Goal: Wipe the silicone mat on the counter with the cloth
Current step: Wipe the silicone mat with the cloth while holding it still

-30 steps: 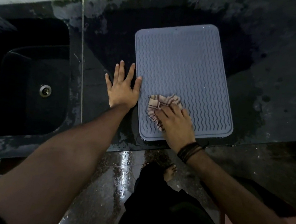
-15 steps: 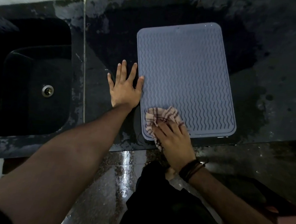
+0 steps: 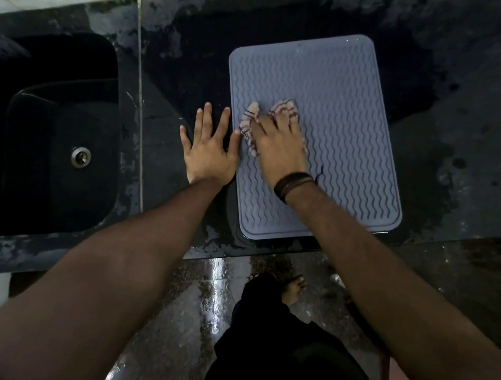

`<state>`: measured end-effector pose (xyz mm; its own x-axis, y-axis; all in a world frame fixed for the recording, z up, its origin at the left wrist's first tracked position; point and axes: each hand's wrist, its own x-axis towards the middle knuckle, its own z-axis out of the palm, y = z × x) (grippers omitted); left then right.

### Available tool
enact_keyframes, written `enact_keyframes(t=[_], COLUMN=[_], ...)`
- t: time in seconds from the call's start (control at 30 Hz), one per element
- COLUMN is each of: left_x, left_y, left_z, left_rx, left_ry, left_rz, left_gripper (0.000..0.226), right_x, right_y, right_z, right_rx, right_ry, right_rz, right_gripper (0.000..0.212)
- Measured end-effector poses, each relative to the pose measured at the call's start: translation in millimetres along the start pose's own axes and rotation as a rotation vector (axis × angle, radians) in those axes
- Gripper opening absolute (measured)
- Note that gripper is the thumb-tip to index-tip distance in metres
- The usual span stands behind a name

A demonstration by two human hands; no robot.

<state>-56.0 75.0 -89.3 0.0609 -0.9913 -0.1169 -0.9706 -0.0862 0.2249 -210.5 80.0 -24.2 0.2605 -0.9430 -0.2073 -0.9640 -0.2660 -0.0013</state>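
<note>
A grey-blue silicone mat (image 3: 344, 113) with wavy ridges lies on the dark counter. A crumpled striped cloth (image 3: 252, 120) sits on the mat's left half, about midway along its length. My right hand (image 3: 278, 146) lies flat on top of the cloth and presses it onto the mat, fingers spread and pointing away from me; most of the cloth is hidden under it. My left hand (image 3: 208, 148) rests flat on the counter beside the mat's left edge, its thumb touching that edge.
A black sink (image 3: 56, 138) with a metal drain (image 3: 81, 157) is set into the counter at the left. The dark counter (image 3: 469, 151) is wet around the mat. Its front edge runs just below the mat; a wet floor and my foot (image 3: 293, 290) lie beneath.
My right hand has slid the cloth from the mat's near left corner away from me to the middle of the left half. My left hand has stayed in place.
</note>
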Motion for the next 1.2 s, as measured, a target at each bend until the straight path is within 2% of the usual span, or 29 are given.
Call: enact_keyframes(t=[0.07,0.23,0.47,0.63,0.77,0.97,1.13,1.2], left_x=[0,0,1,2,2,2,3,4], left_y=[0,2,1,1,-2,-3,-2,-2], left_z=[0,-1,1,3,6,8,9,7], left_rx=[0.009,-0.011,-0.010,-0.018,0.008,0.022,-0.018,-0.021], left_ry=[0.000,-0.013,-0.022,-0.017,0.004,0.032,0.022,0.016], left_rz=[0.000,0.000,-0.016,-0.020,-0.009,0.006,-0.015,-0.018], left_gripper=[0.061,0.061,0.066,0.069,0.068,0.067,0.068,0.068], right_x=[-18,-49,27,60,34,-1,54,85], right_y=[1,5,9,1,2,9,14,13], right_z=[11,14,-23,-16,4,5,-25,-33], right_rx=[0.001,0.064,0.128,0.041,0.003,0.032,0.111,0.101], right_ry=[0.017,0.049,0.238,0.095,0.118,0.045,0.214,0.208], right_rz=[-0.023,-0.057,0.045,0.016,-0.045,-0.088,0.006,0.028], right_gripper=[0.066,0.057,0.054,0.063,0.054,0.059,0.052,0.054])
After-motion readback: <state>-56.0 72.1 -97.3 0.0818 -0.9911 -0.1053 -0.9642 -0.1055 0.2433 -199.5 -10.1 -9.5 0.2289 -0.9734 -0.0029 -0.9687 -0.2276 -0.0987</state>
